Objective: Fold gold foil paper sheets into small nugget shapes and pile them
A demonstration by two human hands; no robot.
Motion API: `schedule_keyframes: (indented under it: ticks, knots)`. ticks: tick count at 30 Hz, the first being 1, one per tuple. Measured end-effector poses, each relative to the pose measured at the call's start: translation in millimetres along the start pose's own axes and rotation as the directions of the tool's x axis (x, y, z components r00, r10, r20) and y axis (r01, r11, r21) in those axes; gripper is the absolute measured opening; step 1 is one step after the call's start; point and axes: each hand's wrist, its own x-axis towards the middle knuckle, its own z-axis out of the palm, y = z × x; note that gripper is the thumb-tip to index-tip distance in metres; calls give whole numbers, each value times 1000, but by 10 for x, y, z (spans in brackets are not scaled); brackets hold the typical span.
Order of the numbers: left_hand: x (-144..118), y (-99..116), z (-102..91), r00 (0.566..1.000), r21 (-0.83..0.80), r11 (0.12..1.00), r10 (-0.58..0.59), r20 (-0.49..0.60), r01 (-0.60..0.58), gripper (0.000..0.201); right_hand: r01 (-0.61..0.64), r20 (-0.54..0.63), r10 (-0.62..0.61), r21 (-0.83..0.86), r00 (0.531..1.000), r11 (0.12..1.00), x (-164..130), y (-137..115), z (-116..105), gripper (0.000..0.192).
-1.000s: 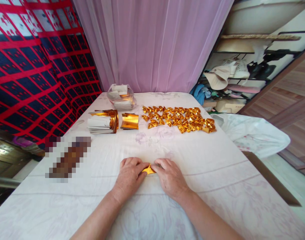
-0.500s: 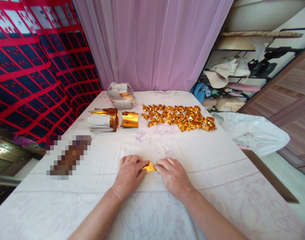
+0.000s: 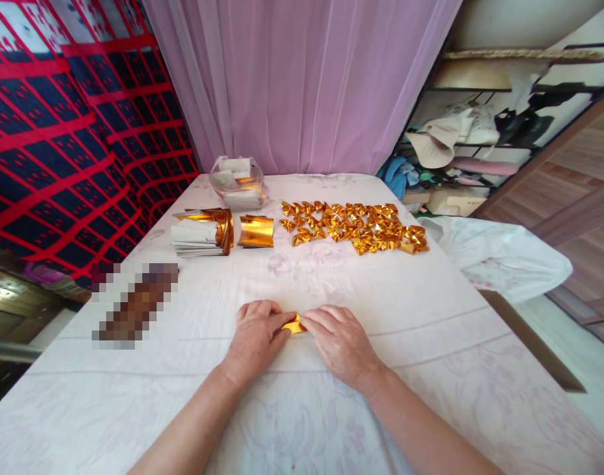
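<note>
A small folded piece of gold foil paper (image 3: pixel 295 326) lies on the cloth between my hands. My left hand (image 3: pixel 259 333) grips its left end between thumb and index finger. On the right end, the fingertips of my right hand (image 3: pixel 338 340) press down and hide that corner. Beyond my hands, many folded gold foil pieces (image 3: pixel 354 224) sit in loose rows. To their left stand a small stack of gold foil sheets (image 3: pixel 257 232) and a thicker bent stack of foil-backed paper (image 3: pixel 197 234).
A clear plastic bag (image 3: pixel 237 181) of more paper sits at the back left of the table (image 3: pixel 222 280). A blurred-out item (image 3: pixel 138 303) lies at the left. Beside the right edge are a white plastic bag (image 3: pixel 509 257) and a loaded shelf (image 3: pixel 470 152).
My right fingers have shifted slightly left and further over the foil, so less of it shows. The whole view has tipped slightly; the stacks and folded pieces stay in place.
</note>
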Motion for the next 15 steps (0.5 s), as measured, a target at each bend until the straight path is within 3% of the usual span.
schedule_keyframes:
  ticks: [4,11,15]
  knots:
    - [3,-36,13,1000,-12,1000,14,-13,-14,33,-11,103,8,26,995,1000,31,-50,31,21]
    - [9,-150,29,998,-57,996,66,-10,-67,33,-36,120,31,42,992,998,-33,0,45,26]
    - [-51,-182,-17,994,1,995,104,-15,-104,31,-57,134,51,40,990,998,-37,-11,40,30]
